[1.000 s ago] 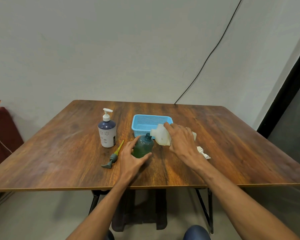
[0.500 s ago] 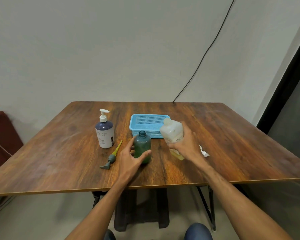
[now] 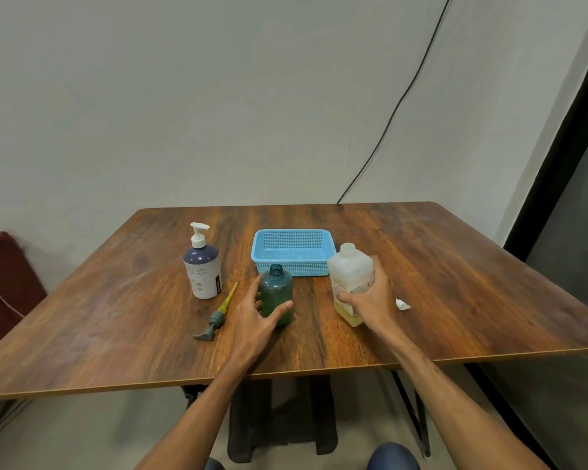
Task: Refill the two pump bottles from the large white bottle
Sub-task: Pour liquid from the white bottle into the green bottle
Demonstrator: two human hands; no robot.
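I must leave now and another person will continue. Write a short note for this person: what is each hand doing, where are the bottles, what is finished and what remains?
Hands: the left hand grips the green bottle, upright on the table. The right hand holds the large white bottle upright, neck open, with some yellowish liquid at the bottom.
Things: the green bottle's pump lies on the table to its left. A small white piece, perhaps a cap, lies beside the right hand.
Done: green bottle opened; its fill level cannot be read.
Left: refit that pump, then open and refill the navy-and-white pump bottle, left of the blue basket.
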